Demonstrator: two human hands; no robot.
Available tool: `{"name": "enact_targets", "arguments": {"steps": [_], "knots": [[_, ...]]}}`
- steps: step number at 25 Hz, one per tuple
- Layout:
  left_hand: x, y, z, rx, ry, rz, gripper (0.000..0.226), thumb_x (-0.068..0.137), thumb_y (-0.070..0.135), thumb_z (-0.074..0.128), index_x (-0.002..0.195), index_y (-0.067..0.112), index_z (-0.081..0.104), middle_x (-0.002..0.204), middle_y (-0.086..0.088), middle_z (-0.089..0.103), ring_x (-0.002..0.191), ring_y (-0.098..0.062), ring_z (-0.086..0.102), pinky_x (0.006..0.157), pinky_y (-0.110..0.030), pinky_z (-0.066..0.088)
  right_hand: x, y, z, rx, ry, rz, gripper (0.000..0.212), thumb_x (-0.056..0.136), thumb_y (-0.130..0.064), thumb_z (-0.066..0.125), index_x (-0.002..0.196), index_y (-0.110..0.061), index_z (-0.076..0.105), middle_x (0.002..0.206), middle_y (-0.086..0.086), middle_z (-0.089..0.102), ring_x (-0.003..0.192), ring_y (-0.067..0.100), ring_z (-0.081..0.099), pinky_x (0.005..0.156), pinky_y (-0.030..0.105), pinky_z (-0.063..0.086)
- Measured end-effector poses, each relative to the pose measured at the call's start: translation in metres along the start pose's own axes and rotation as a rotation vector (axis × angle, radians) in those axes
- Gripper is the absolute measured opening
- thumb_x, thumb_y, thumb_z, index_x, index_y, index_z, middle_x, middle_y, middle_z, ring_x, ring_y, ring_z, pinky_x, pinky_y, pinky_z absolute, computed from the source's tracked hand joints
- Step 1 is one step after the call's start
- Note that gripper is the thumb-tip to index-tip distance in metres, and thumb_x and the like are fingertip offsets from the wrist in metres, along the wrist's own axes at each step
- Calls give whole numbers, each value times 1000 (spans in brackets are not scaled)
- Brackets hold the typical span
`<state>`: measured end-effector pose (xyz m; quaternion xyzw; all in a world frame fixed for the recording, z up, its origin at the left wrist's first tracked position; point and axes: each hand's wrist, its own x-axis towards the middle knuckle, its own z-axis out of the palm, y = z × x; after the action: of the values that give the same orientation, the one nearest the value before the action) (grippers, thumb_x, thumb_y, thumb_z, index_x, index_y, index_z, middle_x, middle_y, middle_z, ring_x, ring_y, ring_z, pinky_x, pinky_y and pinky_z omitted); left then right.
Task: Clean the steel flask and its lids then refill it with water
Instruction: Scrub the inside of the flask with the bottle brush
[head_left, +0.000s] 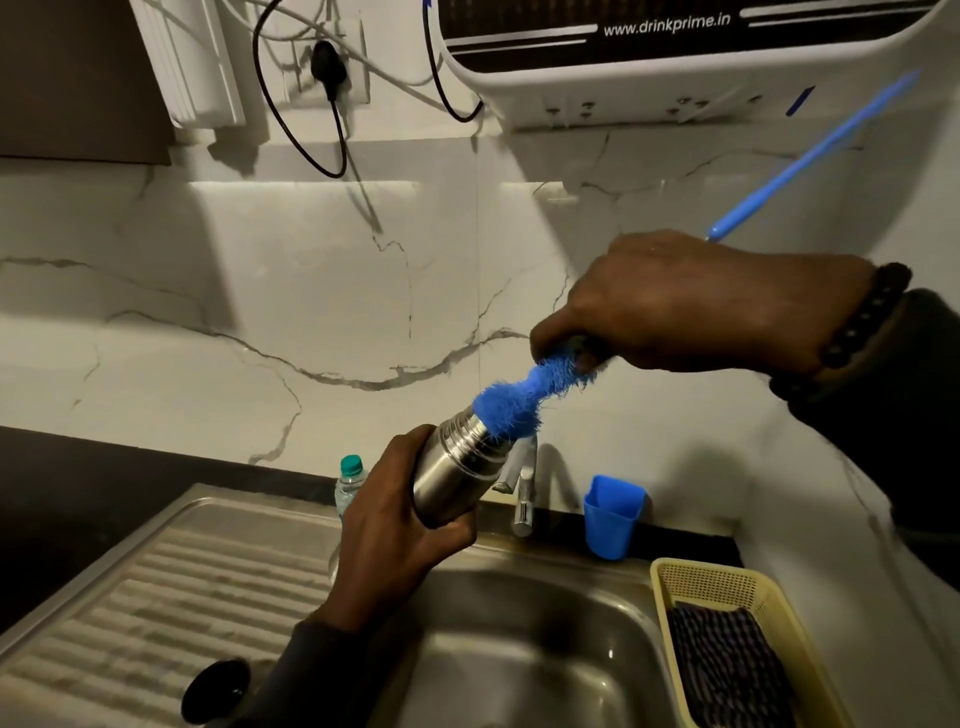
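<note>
The left hand (400, 525) is wrapped round the steel flask (457, 470), tilting its open mouth up over the sink (519, 649), likely so drips fall in the basin. The right hand (691, 306) pinches the bottle brush (519, 395) by its bristles, steering the head into the mouth. A dark round thing (215, 691) by the sink's near-left edge may be a lid; I cannot tell.

Present were one steel flask (451, 474), one blue bottle brush (524, 397), one plastic water bottle (349, 480), one blue cup (612, 517), one yellow basket (675, 582), one black lid (215, 691).
</note>
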<state>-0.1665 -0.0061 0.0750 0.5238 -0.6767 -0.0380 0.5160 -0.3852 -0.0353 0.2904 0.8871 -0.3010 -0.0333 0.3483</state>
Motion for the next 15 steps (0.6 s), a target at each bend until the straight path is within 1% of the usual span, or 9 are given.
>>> {"name": "enact_targets", "arguments": {"steps": [1,2,3,4,7,9,11,13,15], "knots": [[1,0,-2,32,-26,30,72,59,45,73,127,35,49,108,19,61,91,-2,61,71,-7,43,3,0,3,16,-51,-46,34,95,-28,50,120,-50,43,80,-19,43,77,12,46,65,27,37],[2,-1,-5,57,-37,51,73,59,46,73,127,34,49,108,19,61,91,-1,61,70,-6,43,5,-1,6,57,-134,-77,24,97,-34,47,116,-48,43,77,-19,44,76,10,47,68,29,39],[4,0,-8,62,-28,55,73,59,45,73,127,34,50,108,19,62,91,0,61,70,-5,43,5,-3,7,150,-221,-85,12,98,-42,43,110,-45,43,74,-18,47,76,8,49,68,29,40],[7,1,-12,67,-10,62,73,59,44,74,127,33,50,107,20,62,90,2,61,70,-4,43,5,-5,8,284,-298,-73,10,98,-48,39,103,-40,42,73,-15,52,75,8,51,66,29,41],[16,6,-13,188,-55,228,71,61,43,73,126,28,52,107,17,61,85,0,58,70,-8,41,11,-14,19,633,-443,-52,29,96,-53,39,102,-27,51,71,-4,63,64,8,56,61,27,47],[21,7,-13,260,-96,284,71,62,44,73,127,26,53,108,14,61,85,-2,55,70,-11,40,13,-18,30,773,-438,21,36,92,-56,45,106,-23,51,73,0,68,54,7,56,57,28,50],[28,3,-16,313,-101,307,72,61,45,71,128,25,53,109,12,60,87,-6,55,69,-13,38,3,-15,34,793,-415,119,52,83,-65,53,117,-27,42,89,-1,71,58,7,61,63,33,56],[32,-4,-20,371,-136,324,73,60,45,68,129,25,52,110,10,60,89,-13,56,69,-21,41,-15,-11,35,678,-431,200,68,74,-70,60,125,-35,32,115,-7,60,77,8,62,76,33,54],[37,-8,-22,415,-145,349,75,61,46,69,131,24,52,114,7,59,93,-17,57,72,-27,42,-33,-22,45,496,-326,222,68,76,-65,63,128,-39,28,118,-12,54,96,11,56,85,33,49]]}}
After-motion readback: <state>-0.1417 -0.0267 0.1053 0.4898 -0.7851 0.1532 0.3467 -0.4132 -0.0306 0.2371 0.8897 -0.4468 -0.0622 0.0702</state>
